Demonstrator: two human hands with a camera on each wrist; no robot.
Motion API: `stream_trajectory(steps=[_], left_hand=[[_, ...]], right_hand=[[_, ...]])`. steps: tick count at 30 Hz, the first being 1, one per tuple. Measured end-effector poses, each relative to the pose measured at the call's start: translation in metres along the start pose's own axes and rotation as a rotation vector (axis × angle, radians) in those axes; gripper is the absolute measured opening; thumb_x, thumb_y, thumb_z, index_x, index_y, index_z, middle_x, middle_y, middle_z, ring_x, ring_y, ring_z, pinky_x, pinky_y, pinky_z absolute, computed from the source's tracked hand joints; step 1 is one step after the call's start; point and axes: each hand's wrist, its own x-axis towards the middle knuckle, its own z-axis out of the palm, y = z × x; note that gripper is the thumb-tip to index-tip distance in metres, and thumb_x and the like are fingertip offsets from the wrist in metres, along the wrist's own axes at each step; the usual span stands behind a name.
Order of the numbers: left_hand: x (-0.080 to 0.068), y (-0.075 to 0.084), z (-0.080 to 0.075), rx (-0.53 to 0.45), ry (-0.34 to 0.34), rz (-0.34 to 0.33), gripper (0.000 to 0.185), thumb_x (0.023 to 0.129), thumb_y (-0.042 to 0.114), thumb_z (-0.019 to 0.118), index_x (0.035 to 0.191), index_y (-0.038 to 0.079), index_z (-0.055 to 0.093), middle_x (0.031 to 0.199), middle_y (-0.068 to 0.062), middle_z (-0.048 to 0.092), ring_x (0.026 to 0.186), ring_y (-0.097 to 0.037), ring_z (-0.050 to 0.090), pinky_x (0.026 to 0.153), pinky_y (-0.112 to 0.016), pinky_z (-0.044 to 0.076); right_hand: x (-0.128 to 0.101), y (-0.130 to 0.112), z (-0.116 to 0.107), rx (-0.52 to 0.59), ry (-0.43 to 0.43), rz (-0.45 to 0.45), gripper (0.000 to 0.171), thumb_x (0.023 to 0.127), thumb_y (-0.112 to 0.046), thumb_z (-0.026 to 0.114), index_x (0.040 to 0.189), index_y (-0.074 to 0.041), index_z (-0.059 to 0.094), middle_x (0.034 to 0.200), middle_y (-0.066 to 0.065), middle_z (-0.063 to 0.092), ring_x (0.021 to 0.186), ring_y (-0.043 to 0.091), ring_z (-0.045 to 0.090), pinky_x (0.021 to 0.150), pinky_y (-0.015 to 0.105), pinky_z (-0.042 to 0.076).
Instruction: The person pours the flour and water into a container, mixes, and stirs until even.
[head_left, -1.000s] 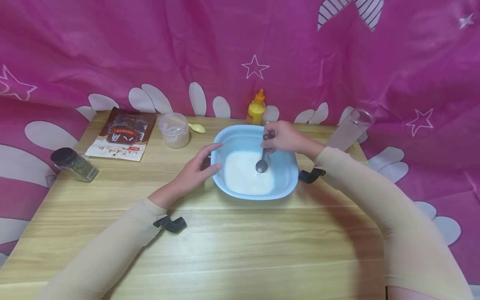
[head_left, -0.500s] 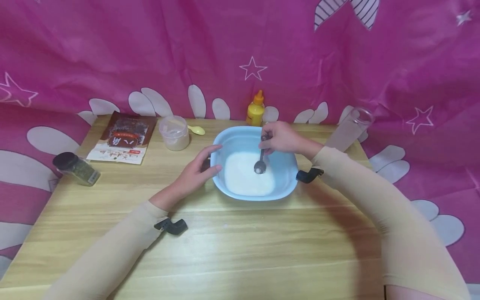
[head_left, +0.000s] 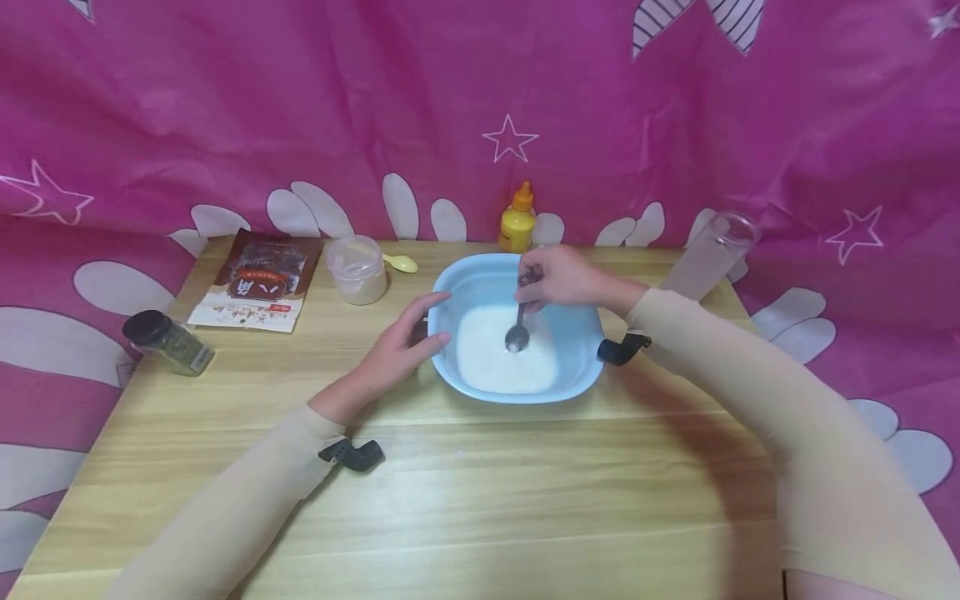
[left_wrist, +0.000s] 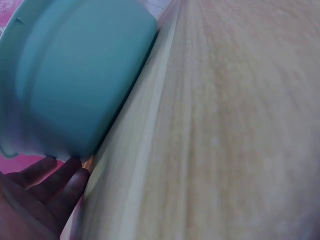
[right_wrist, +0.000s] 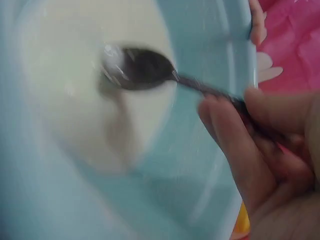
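A light blue plastic basin stands on the table with a pool of white liquid in it. My left hand holds the basin's left side, thumb and index tips over the rim. In the left wrist view, other fingers of that hand touch the outer wall. With thumb and fingers, my right hand pinches the handle of a dark metal spoon. The spoon's bowl points down over the liquid, and a pale patch shows at its tip. Blur hides whether the tip touches the liquid.
Behind the basin stands a yellow squeeze bottle. A tall clear glass of cloudy liquid is at right. Leftward are a clear tub, a yellow spoon, a brown-and-white food packet and a black-lidded seasoning jar.
The spoon's bowl has shifted slightly left over the white liquid, with my right hand still on its handle. My left hand keeps its place on the basin. The head view has shifted slightly.
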Motion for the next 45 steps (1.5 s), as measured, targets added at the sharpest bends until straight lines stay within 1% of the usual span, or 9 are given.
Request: stream_trajectory(steps=[4,7,12,14,20,27,32,39,45], left_hand=[[0.001,0.000,0.000,0.000,-0.007,0.004,0.063,0.112,0.017,0.068,0.169,0.018,0.043,0.175,-0.014,0.038,0.147,-0.045,0.057,0.114,-0.050,0.058],[0.002,0.000,-0.001,0.012,-0.012,0.002,0.062,0.112,0.019,0.068,0.169,0.020,0.044,0.175,-0.013,0.039,0.146,-0.043,0.058,0.114,-0.050,0.058],[0.001,0.001,-0.001,0.020,-0.008,-0.004,0.062,0.112,0.020,0.068,0.169,0.022,0.044,0.175,-0.013,0.039,0.145,-0.044,0.060,0.111,-0.051,0.059],[0.000,0.000,-0.001,0.016,-0.004,-0.006,0.063,0.112,0.020,0.068,0.169,0.021,0.043,0.175,-0.013,0.039,0.144,-0.045,0.060,0.111,-0.051,0.060],[-0.001,-0.002,-0.001,0.015,-0.005,-0.003,0.063,0.112,0.020,0.068,0.169,0.020,0.043,0.176,-0.013,0.038,0.145,-0.044,0.059,0.114,-0.051,0.058],[0.000,0.000,-0.002,0.012,-0.012,-0.004,0.062,0.112,0.020,0.067,0.169,0.021,0.043,0.176,-0.012,0.038,0.146,-0.044,0.059,0.115,-0.052,0.057],[-0.001,-0.001,-0.002,0.006,-0.015,0.003,0.063,0.112,0.020,0.067,0.170,0.020,0.042,0.176,-0.014,0.038,0.145,-0.045,0.059,0.114,-0.052,0.058],[0.000,-0.002,-0.002,0.014,-0.012,0.011,0.063,0.112,0.020,0.066,0.170,0.018,0.041,0.177,-0.013,0.037,0.146,-0.044,0.058,0.114,-0.051,0.058],[-0.001,-0.001,-0.002,0.022,-0.018,0.007,0.062,0.112,0.020,0.066,0.170,0.021,0.042,0.177,-0.011,0.036,0.148,-0.043,0.056,0.116,-0.053,0.056]], right_hand=[[-0.001,0.004,-0.010,-0.139,0.118,0.042,0.018,0.098,-0.005,0.085,0.096,-0.003,0.067,0.090,0.013,0.072,0.081,0.024,0.084,0.080,0.046,0.071],[-0.004,0.006,-0.014,-0.167,0.041,0.068,0.018,0.098,-0.003,0.084,0.093,-0.003,0.066,0.088,0.013,0.070,0.081,0.024,0.083,0.076,0.041,0.071],[-0.005,0.002,-0.008,-0.068,-0.190,0.037,0.018,0.099,-0.005,0.085,0.094,-0.003,0.067,0.090,0.015,0.073,0.087,0.027,0.083,0.080,0.038,0.071],[-0.003,-0.001,-0.005,-0.058,-0.189,0.011,0.018,0.099,-0.007,0.086,0.096,-0.003,0.068,0.091,0.016,0.072,0.087,0.027,0.083,0.082,0.041,0.071],[0.001,-0.001,-0.008,-0.163,-0.023,0.033,0.019,0.098,-0.004,0.086,0.093,-0.005,0.067,0.088,0.013,0.067,0.080,0.023,0.082,0.078,0.043,0.071],[-0.002,0.001,-0.005,-0.056,-0.212,0.022,0.017,0.099,-0.002,0.084,0.094,-0.002,0.068,0.092,0.016,0.074,0.085,0.029,0.083,0.080,0.041,0.071],[-0.001,0.000,-0.008,-0.092,-0.101,0.012,0.017,0.098,-0.002,0.084,0.093,-0.003,0.068,0.090,0.015,0.072,0.082,0.027,0.083,0.079,0.044,0.071],[-0.002,0.007,-0.008,0.006,-0.174,0.048,0.015,0.098,-0.001,0.084,0.096,0.000,0.069,0.094,0.017,0.074,0.087,0.031,0.083,0.084,0.046,0.071],[-0.002,0.007,-0.012,-0.121,-0.028,0.047,0.015,0.098,-0.001,0.084,0.095,-0.003,0.069,0.091,0.014,0.068,0.082,0.026,0.082,0.080,0.046,0.071]])
